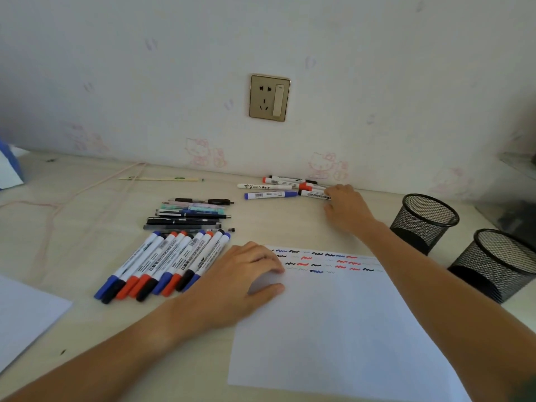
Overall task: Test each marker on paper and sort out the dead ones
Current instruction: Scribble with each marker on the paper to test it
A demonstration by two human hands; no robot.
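Sorting step, by the look of it: right hand [346, 208] is reached out to the far cluster of markers [282, 187] by the wall, fingertips on the end of a black-capped whiteboard marker [314, 194] at the cluster's near right edge. Can't tell whether it's pinching that marker or just touching/nudging it, since the fingers hide the contact. Left hand [246, 281] lies flat w/ relaxed fingers on the top-left corner of the test paper [333, 329], holding nothing, pinning the sheet. Paper already carries several rows of black, blue & red squiggles along its top edge, plus some v. faint ones, so I'd judge testing well along. Which pile is "dead" vs "good" can't be read from here. Near left: fanned row of whiteboard markers [165, 265], caps toward the person, touching each other; behind them a stack of pens [191, 214]. Next move prob. calls for either letting go at the far cluster & coming back for another marker, or lifting that one clear w/o rolling its neighbours, as they lie tight together. Around: two black mesh pen cups [425, 221] to the right of the right forearm, near enough to clip on the way back; a second sheet [26, 314] at lower left; wall socket [269, 97] above; a chopstick-like wrapper [158, 178] far back left.
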